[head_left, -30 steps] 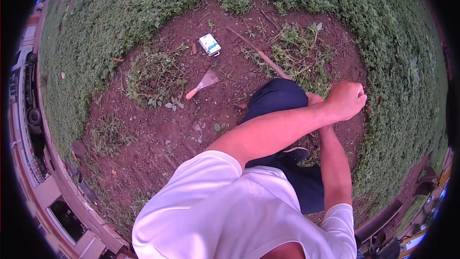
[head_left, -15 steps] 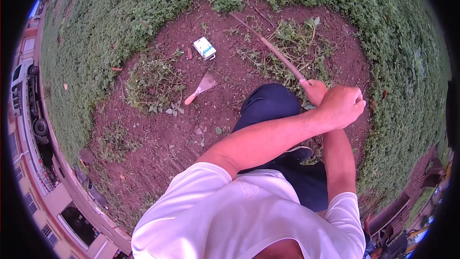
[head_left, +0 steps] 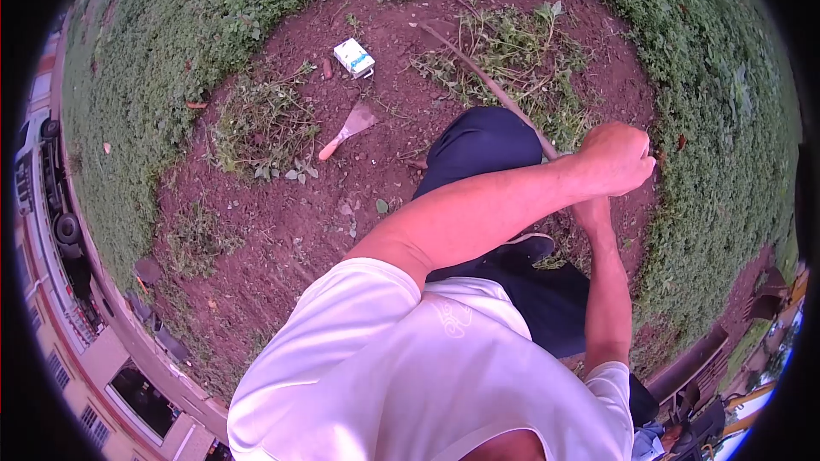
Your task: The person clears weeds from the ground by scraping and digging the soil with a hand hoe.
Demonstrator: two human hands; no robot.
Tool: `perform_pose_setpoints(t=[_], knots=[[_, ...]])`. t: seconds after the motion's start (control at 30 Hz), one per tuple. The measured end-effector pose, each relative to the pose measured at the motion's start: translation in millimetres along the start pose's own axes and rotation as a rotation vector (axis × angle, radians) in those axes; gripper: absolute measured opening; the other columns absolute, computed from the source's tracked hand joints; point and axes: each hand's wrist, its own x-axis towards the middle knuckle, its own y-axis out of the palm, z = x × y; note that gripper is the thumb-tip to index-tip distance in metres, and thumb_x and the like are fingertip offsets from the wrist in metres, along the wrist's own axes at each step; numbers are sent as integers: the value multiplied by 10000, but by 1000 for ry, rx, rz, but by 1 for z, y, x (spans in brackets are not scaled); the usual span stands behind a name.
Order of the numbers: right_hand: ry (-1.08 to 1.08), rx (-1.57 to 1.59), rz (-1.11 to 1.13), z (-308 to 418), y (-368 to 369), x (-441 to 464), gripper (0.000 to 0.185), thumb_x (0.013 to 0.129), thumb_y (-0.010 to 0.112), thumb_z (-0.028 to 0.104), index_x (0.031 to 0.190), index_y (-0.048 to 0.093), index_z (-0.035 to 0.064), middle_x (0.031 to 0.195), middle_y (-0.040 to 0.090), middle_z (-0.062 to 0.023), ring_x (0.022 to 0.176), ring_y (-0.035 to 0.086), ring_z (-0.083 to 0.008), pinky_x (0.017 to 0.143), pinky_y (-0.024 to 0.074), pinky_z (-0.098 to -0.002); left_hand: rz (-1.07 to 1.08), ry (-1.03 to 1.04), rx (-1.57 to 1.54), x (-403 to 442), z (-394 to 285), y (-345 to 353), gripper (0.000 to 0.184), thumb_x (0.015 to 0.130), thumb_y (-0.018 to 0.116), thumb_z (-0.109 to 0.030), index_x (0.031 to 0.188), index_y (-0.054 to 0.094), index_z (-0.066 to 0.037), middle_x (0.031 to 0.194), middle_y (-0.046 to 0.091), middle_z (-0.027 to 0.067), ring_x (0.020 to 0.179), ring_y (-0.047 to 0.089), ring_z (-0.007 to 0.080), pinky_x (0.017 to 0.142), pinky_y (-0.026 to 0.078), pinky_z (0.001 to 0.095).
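Note:
My left hand (head_left: pixel 615 160) is a closed fist at the right, its forearm crossing over my right wrist. What it holds, if anything, is hidden. Below it, my right hand (head_left: pixel 591 209) is mostly covered by the left arm. A long wooden stick (head_left: pixel 495 90) runs from behind that arm, past my bent knee (head_left: pixel 487 137), to the bare soil ahead. Pulled weeds (head_left: pixel 530 55) lie beside the stick. To the left, a scraper (head_left: pixel 350 130) with an orange handle rests flat on the soil.
A white box (head_left: pixel 354 58) lies on the soil beside a small reddish-brown object (head_left: pixel 327 68). Another weed heap (head_left: pixel 260 124) sits at the left. Low green plants (head_left: pixel 722 119) ring the soil patch. A truck (head_left: pixel 60 196) and a building stand far left.
The ground and objects have shifted upward in view. My left fist has moved up and now covers the right hand, which earlier showed gripping the stick's near end.

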Motion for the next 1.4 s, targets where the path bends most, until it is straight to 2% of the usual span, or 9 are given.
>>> perform_pose_setpoints(t=[0.17,0.3,0.4,0.5,0.6,0.9,1.07,1.13,1.4], knots=[[16,-94,42,27,31,31,433,959,602,424,1128,730,47,1054,731,-238,1082,686,-391,926,517,-476,-31,9,76,-9,2,8,283,853,640,-278,865,748,-17,813,719,219,821,711,395,810,547,515],[131,-168,167,13,-13,22,440,958,588,464,1119,740,83,1032,729,-235,1052,687,-404,916,519,-493,-101,-9,47,-9,3,7,296,865,652,-303,892,750,-25,819,723,208,819,713,387,813,549,498],[311,-180,247,-16,-91,-18,458,958,583,510,1039,757,94,934,721,-223,948,692,-403,860,523,-513,-190,-108,-264,-9,-15,-14,272,966,629,-233,1014,699,25,788,717,90,667,684,126,613,528,296],[368,-192,167,-66,-139,-71,435,948,606,481,1024,755,79,926,721,-203,924,687,-396,839,522,-504,-302,-137,-482,-7,-19,-26,237,990,612,-211,1039,664,15,814,704,79,640,675,145,537,465,244],[414,-56,135,-127,-132,-105,438,925,637,459,920,751,36,837,700,-205,803,684,-373,772,524,-507,-388,-130,-425,-2,-5,-38,270,1012,604,-237,1072,642,23,792,688,92,599,663,153,491,461,235],[363,-69,113,-129,-113,-114,422,919,686,426,933,750,9,907,726,-194,910,709,-382,798,543,-481,-127,-362,-39,12,31,-37,276,991,663,-295,1057,668,-27,779,693,51,574,622,100,461,406,204],[448,-20,190,-138,-120,-112,404,890,717,354,1153,743,48,1153,734,-154,1078,700,-345,929,551,-462,-35,-387,157,24,46,-23,406,974,666,-394,1130,663,-19,805,676,23,604,604,89,478,413,210],[416,-38,202,-136,-119,-112,355,823,743,256,1134,760,86,1138,740,-137,1085,701,-318,912,555,-472,-36,-371,187,21,41,-16,399,974,664,-395,1139,661,-32,818,674,25,613,608,88,477,412,208],[414,35,202,-130,-127,-122,357,747,778,229,1085,782,112,1106,749,-112,1066,710,-288,867,570,-480,5,-310,308,18,34,4,381,976,659,-390,1111,658,-33,797,670,38,599,609,91,466,406,214]])
